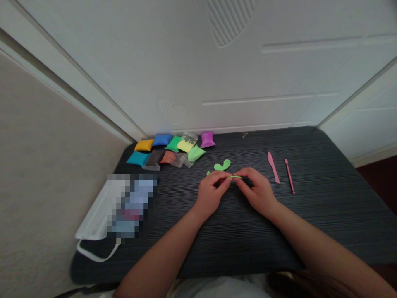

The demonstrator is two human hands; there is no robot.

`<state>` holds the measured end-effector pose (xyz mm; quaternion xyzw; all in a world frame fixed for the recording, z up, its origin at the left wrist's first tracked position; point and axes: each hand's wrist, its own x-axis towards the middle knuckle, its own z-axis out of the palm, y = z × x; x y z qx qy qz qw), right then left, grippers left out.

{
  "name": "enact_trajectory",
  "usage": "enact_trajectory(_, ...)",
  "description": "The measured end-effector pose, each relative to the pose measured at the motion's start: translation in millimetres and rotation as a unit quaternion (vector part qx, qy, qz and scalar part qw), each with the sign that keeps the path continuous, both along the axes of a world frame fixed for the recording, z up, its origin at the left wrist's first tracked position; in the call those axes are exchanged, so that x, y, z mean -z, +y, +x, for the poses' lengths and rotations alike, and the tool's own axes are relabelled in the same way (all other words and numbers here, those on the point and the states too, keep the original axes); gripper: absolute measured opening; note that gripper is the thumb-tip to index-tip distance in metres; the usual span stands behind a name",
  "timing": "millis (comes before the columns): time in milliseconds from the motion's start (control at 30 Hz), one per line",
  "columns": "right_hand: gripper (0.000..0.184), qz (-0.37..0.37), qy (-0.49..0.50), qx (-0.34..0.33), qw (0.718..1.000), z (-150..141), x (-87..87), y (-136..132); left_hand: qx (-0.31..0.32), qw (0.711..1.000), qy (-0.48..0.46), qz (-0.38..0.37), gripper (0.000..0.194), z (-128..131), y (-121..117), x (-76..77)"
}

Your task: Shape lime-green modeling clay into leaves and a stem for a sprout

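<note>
Left hand and right hand pinch a thin green clay piece over the counter; light, even pressure should prevent tearing.

Green clay looks smooth and matt; the tabletop ridged; the knife plastic.

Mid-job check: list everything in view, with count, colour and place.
packets: about nine, mixed colours, table's back left
loose pieces: at least two, light green, around centre
thin strip: one, light green, held, centre
flat tool: one, pink, right of centre
thin stick: one, pink, beside flat tool
mask: one, white, near left
blurred item: one, mostly bluish, against mask's right
table: one, black, under these
panelled surface: one, white, behind table
wall: one, beige, left
forearms: two, bare, bottom
left hand: one, bare, pinching strip
right hand: one, bare, pinching strip
</note>
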<state>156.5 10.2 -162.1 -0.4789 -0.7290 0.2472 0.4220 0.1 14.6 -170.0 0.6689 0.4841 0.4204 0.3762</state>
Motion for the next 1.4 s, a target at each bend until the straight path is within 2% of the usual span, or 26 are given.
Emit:
enact_trajectory(267,0.015,-0.021,0.006,0.001,1.0,1.1,-0.4,0.3,-0.02,0.999,-0.031,-0.011,0.013,-0.3,0.4,2.9)
enact_trajectory(400,0.009,-0.032,0.015,0.011,0.999,1.1,0.0,0.5,-0.029,0.999,-0.041,-0.015,0.015,-0.1,0.1,5.1)
enact_trajectory(733,0.008,-0.048,0.01,0.009,0.999,-0.3,0.5,-0.8,-0.041,0.998,0.032,0.024,0.011,1.2,-2.1,-3.2)
enact_trajectory(1400,0.009,-0.057,0.0,-0.003,0.998,-1.5,1.2,-1.9,-0.034,0.996,0.041,0.078,0.007,1.0,-2.0,-2.7)
